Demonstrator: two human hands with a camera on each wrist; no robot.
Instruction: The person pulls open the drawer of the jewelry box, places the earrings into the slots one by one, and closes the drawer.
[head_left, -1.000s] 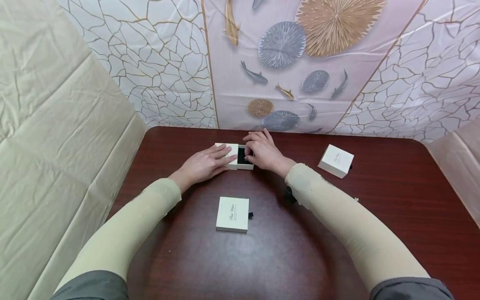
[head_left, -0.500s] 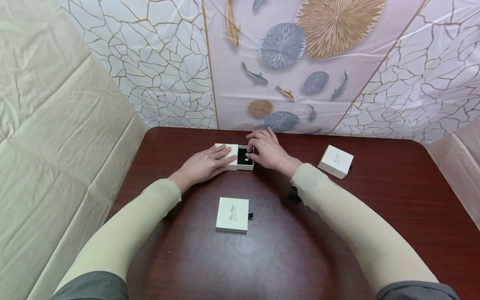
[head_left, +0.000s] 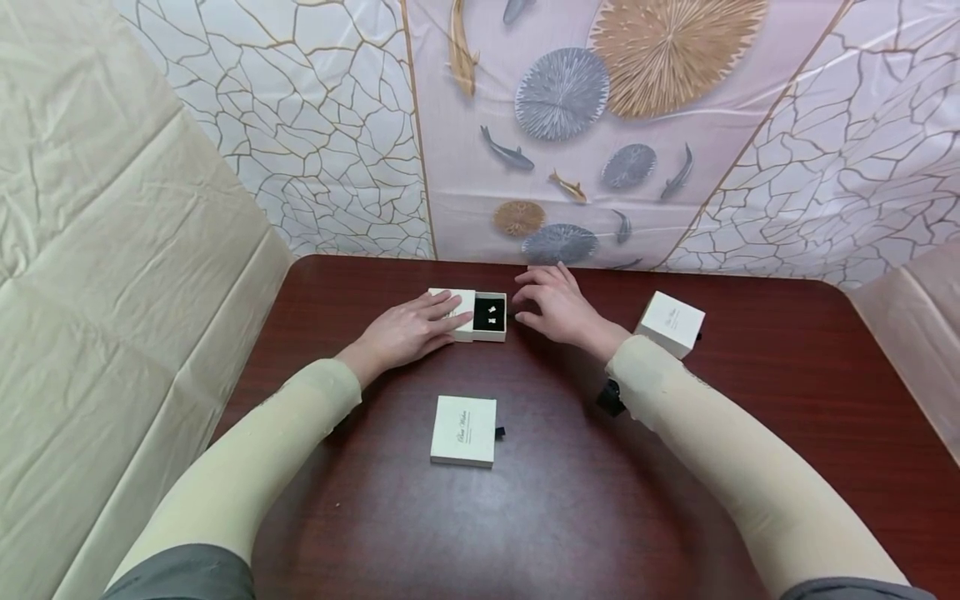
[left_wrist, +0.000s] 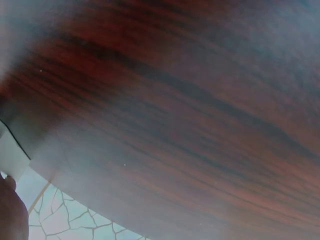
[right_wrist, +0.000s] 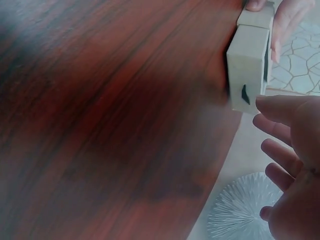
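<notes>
The left hand lies outstretched on the box; the right hand, loosely spread, holds nothing beside the drawer; a hard shove could jolt the earrings loose.

Your two arms reach forward: left hand flat, right hand relaxed.
Your left forearm slants inward, that hand palm down with fingers extended; your right forearm slants in opposite — its fingers parted and gently bent, the thumb apart from the index fingertip.
</notes>
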